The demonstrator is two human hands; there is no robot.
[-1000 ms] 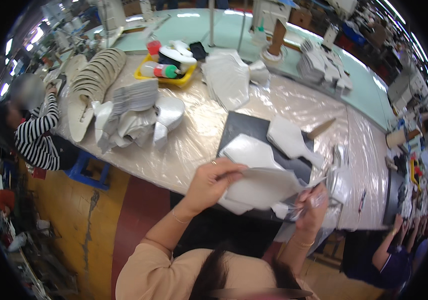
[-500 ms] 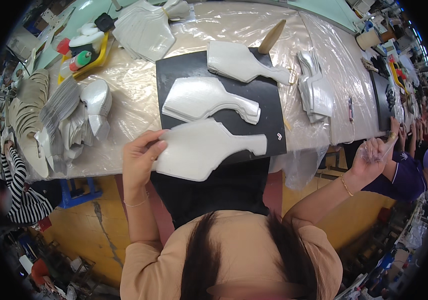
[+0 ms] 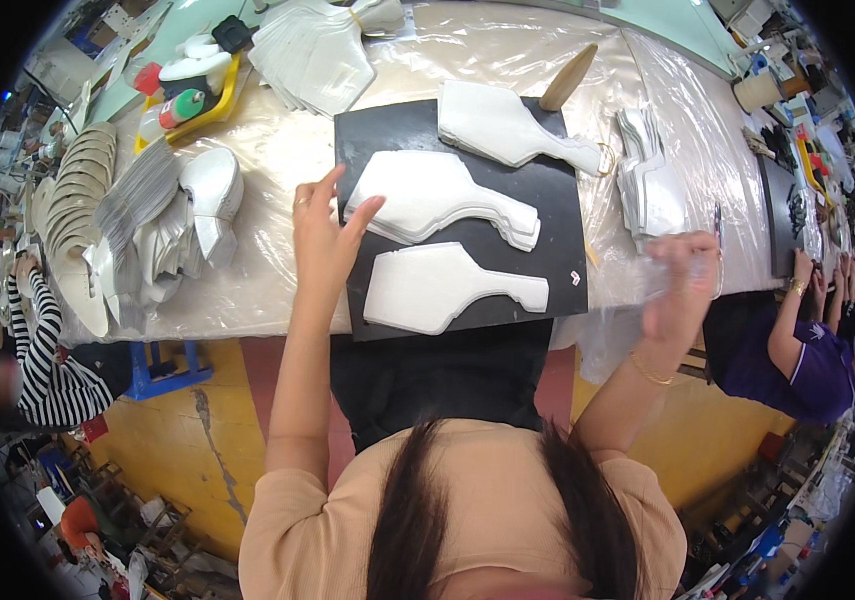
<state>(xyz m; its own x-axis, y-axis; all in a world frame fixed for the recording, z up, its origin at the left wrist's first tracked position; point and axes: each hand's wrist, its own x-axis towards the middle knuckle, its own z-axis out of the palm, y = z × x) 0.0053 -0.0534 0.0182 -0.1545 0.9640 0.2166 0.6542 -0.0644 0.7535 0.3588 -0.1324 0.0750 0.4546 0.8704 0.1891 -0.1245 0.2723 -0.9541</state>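
Around the black board (image 3: 563, 222) it's pretty crowded, all on a plastic-covered table (image 3: 264, 265). Left of the board there's a grey layered bundle (image 3: 143, 188), with cream curved pieces (image 3: 86, 205) farther out. Off its upper-left corner sits a yellow tray (image 3: 232, 92) with a green-and-red-ended bottle (image 3: 184, 108), and past its far edge a fan of white pieces (image 3: 313, 58). A wooden pointed tool (image 3: 569, 78) sticks up at its far right corner, and a silvery stack (image 3: 652, 185) lies just right of it.

On the board itself: three white stacks, each wide at the left and narrowing to a neck at the right. The far stack (image 3: 493, 122) has a thin tan loop (image 3: 608, 159) at its neck; the middle stack (image 3: 428, 188) shows stepped layers; the near stack (image 3: 433, 285) looks flatter and neater, along the near edge.

Left hand (image 3: 331, 225) is spread, nothing gripped, thumb covering a bit of the middle stack (can't tell if touching). Right hand (image 3: 686, 285) is a blur right of the board, beside some clear plastic (image 3: 657, 273); can't tell if it's grasped.
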